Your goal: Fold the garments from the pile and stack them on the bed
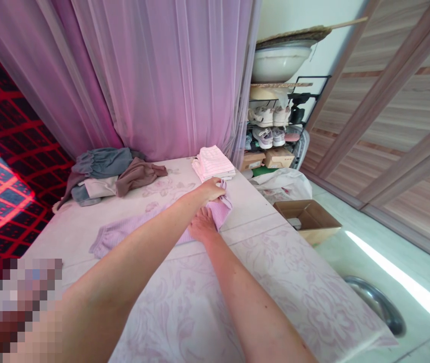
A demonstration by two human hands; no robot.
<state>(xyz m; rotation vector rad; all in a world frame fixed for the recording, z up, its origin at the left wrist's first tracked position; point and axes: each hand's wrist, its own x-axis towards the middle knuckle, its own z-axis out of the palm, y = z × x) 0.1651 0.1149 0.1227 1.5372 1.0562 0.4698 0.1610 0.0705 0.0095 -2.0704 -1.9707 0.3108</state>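
Note:
A lilac ribbed garment with a gathered cuff lies stretched across the table, its cuff end to the left. It looks like a pair of trousers, though my arms cover part of it. At its right end my left hand pinches the raised, folded-up edge between thumb and fingers. Just nearer to me, my right hand rests on the fabric with its fingers spread, pressing it down. Behind my left hand sits a folded stack of pink striped clothing.
A loose heap of grey and brown clothes lies at the back left of the floral-covered table. Purple curtains hang behind. On the right are a shoe rack, an open cardboard box and a metal basin on the floor.

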